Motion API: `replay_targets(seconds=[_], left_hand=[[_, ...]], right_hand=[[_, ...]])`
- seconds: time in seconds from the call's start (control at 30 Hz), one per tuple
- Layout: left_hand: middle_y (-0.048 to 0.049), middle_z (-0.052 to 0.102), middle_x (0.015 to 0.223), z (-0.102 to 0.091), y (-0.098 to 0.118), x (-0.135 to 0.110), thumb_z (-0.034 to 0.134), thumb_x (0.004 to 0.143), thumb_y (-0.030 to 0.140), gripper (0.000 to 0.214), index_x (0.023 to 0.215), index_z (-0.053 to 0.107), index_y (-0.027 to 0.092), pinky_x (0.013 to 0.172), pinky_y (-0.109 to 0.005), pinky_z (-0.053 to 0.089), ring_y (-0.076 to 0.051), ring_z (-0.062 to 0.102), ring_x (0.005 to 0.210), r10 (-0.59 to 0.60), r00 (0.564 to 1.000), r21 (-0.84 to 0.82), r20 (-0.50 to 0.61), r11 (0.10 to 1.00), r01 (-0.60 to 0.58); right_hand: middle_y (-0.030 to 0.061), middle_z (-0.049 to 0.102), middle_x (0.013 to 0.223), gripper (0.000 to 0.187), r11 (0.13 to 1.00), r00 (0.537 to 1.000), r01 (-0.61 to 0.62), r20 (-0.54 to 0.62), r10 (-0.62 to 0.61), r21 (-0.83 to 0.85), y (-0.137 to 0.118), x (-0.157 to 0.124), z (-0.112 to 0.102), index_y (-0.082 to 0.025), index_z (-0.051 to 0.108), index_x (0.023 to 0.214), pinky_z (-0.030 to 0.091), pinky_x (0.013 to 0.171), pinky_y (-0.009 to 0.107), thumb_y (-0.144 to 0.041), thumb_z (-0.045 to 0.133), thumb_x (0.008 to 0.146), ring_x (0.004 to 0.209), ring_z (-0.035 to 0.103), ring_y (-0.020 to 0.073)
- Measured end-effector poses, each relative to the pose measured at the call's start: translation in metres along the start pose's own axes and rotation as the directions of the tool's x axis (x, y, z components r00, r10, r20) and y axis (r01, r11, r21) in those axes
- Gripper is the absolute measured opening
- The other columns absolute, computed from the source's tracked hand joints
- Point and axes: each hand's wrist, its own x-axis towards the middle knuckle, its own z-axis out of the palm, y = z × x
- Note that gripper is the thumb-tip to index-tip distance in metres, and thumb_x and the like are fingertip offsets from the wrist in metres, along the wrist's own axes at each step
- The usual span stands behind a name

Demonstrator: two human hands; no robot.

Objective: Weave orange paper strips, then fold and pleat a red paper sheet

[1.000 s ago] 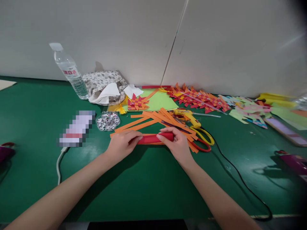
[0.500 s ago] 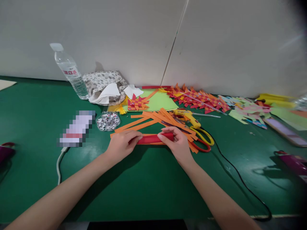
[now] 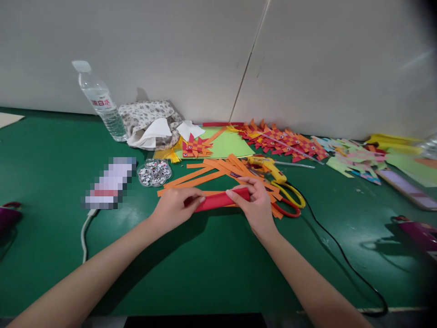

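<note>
A folded strip of red paper (image 3: 215, 201) is stretched between my two hands, just above the green table (image 3: 211, 264). My left hand (image 3: 175, 203) pinches its left end between thumb and fingers. At the other end, my right hand (image 3: 254, 202) grips the paper, thumb on the near face and fingers behind. Loose orange paper strips (image 3: 191, 179) lie beneath and beyond the hands. Scissors (image 3: 290, 212) with red and yellow handles rest among these strips, beside my right hand. A yellow glue gun (image 3: 271, 168) lies just past them.
At the back stand a water bottle (image 3: 102, 107) and a patterned tissue pouch (image 3: 150, 118). Googly eyes (image 3: 154, 172) fill a clear case. Woven red-orange paper fish (image 3: 283, 141) are piled near the wall. A phone (image 3: 111, 184) lies left; a black cord (image 3: 336, 241) runs along the right.
The red strip has tilted, its right end now slightly higher, and shows a flatter, smoother face. My right hand has risen a little. Both hands keep their hold.
</note>
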Motion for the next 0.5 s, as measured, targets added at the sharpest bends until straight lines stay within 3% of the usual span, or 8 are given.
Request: replay_targets(seconds=[0.13,0.27,0.4,0.5], left_hand=[[0.0001,0.072,0.077,-0.0049,0.0041,0.0026,0.057,0.086,0.033,0.019,0.086,0.071,0.020,0.056,-0.020,0.043,-0.012,0.062,0.063,-0.166,0.960,-0.226,0.224,0.950,0.217],[0.0006,0.068,0.070,-0.0057,0.0044,0.0046,0.064,0.080,0.033,0.016,0.081,0.070,0.018,0.056,-0.019,0.041,-0.010,0.057,0.060,-0.237,0.905,-0.408,0.353,0.832,0.377],[0.0019,0.064,0.063,-0.0026,0.0065,0.0050,0.069,0.076,0.033,0.017,0.080,0.069,0.016,0.056,-0.019,0.039,-0.008,0.053,0.056,-0.340,0.864,-0.530,0.371,0.686,0.498],[0.0005,0.066,0.068,0.0010,0.0094,0.0047,0.069,0.075,0.034,0.019,0.081,0.068,0.016,0.055,-0.019,0.038,-0.008,0.054,0.057,-0.407,0.854,-0.584,0.323,0.624,0.518]], right_hand=[[-0.0003,0.070,0.079,0.056,0.994,1.000,-0.012,-0.025,0.015,0.109,0.0005,0.0009,0.0009,-0.025,0.050,0.104,0.055,0.067,0.031,-0.030,0.084,0.059,0.070,0.066,0.0176],[-0.0007,0.069,0.079,0.062,0.983,0.998,-0.061,-0.023,0.066,0.174,-0.0027,0.0006,0.0020,-0.025,0.051,0.106,0.056,0.063,0.030,-0.028,0.086,0.055,0.067,0.064,0.0167],[-0.0014,0.067,0.079,0.055,0.959,0.989,-0.144,0.045,0.137,0.243,-0.0046,0.0014,0.0030,-0.024,0.053,0.104,0.056,0.060,0.028,-0.035,0.084,0.060,0.066,0.064,0.0153],[-0.0021,0.064,0.063,0.042,0.942,0.939,-0.278,0.257,0.226,0.187,-0.0037,-0.0004,0.0054,-0.020,0.056,0.087,0.049,0.043,0.022,-0.052,0.075,0.067,0.049,0.057,0.0119]])
